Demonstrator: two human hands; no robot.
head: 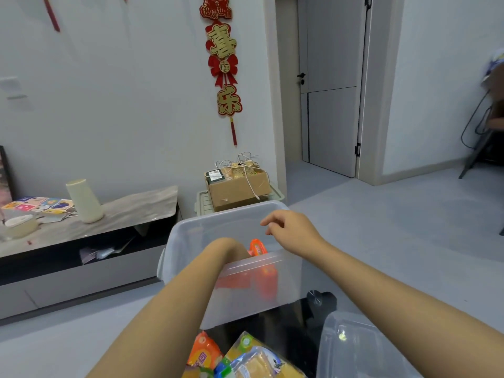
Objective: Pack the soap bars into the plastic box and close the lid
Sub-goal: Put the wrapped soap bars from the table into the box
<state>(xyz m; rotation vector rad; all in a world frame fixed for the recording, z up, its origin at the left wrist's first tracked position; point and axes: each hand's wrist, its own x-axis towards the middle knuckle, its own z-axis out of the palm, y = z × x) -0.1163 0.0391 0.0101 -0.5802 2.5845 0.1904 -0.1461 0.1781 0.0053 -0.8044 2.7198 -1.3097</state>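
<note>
The orange-wrapped soap bars (257, 248) lie inside the clear plastic box (191, 230) on the dark worktop (289, 323); more wrapped bars (240, 356) wait in front of it, so packing looks midway. The left hand (231, 249) reaches down into the box, its fingers hidden behind the wall, so I cannot tell their grip. The right hand (291, 231) hovers above the box, fingers loosely curled, empty. Next, likely fetch another bar; the lid (362, 347) lies near right.

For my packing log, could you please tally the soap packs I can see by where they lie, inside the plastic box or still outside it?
Inside the plastic box: 2 orange packs, seen partly through its wall.
Outside, in the near pile: at least 3 packs, cut off by the frame edge.
Total: at least 5.
</note>
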